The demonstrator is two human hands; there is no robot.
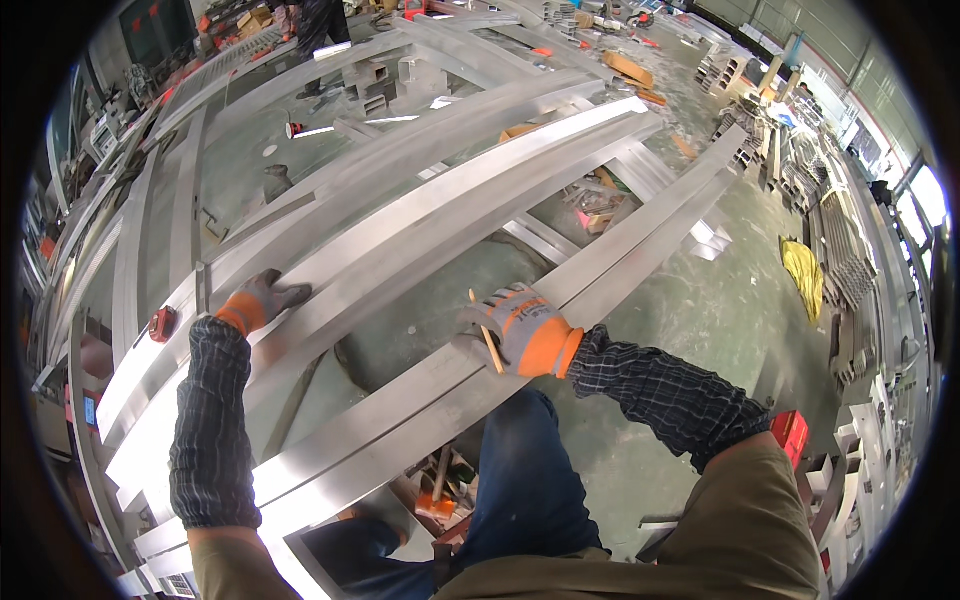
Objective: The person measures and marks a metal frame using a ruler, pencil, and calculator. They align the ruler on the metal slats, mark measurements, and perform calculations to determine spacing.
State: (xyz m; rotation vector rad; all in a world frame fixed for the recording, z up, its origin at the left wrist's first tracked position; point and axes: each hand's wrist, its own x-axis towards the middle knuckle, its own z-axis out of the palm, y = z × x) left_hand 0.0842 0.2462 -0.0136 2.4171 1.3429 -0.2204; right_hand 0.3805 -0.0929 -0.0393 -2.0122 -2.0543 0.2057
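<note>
Both my hands wear grey gloves with orange cuffs. My left hand (262,301) rests on a long silvery metal profile (400,240), fingers and thumb apart. Beside it a thin metal strip (203,288) stands across the profile, and a red tape measure (162,323) sits further left. Between the fingers of my right hand (528,332) is a pencil (487,335), pointing up and away. That hand lies over the nearest pair of metal profiles (400,405), which run diagonally in front of my legs. Its fingertips are partly hidden.
Cross beams (645,175) support the profiles. Underneath are a box of small parts (597,215) and an orange-headed hammer (436,505). Stacked profiles (845,250) and a yellow cloth or bag (802,275) lie at right. A person (320,25) stands at the far left.
</note>
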